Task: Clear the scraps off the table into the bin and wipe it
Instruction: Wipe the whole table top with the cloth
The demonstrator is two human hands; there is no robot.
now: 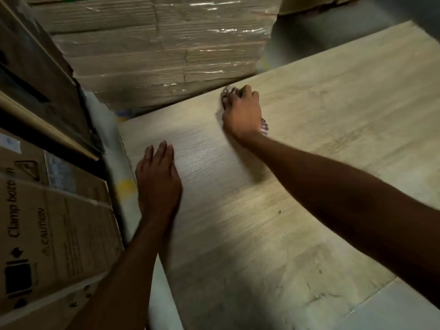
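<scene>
The light wood-grain table [309, 144] fills the middle and right of the head view. My right hand [241, 113] lies near the table's far edge with its fingers curled over a crumpled cloth [264, 126]; a checked bit shows by the wrist and another bit at the fingertips. Most of the cloth is hidden under the palm. My left hand [158, 179] rests flat on the table near its left edge, fingers straight and holding nothing. A tiny dark speck [279, 212] lies on the table between my forearms. No bin is in view.
Plastic-wrapped stacked cartons [162, 48] stand right behind the table's far edge. Brown cardboard boxes [52, 217] with printed warnings crowd the left side. A narrow gap of pale floor [123, 186] separates them from the table. Grey floor shows at the lower right.
</scene>
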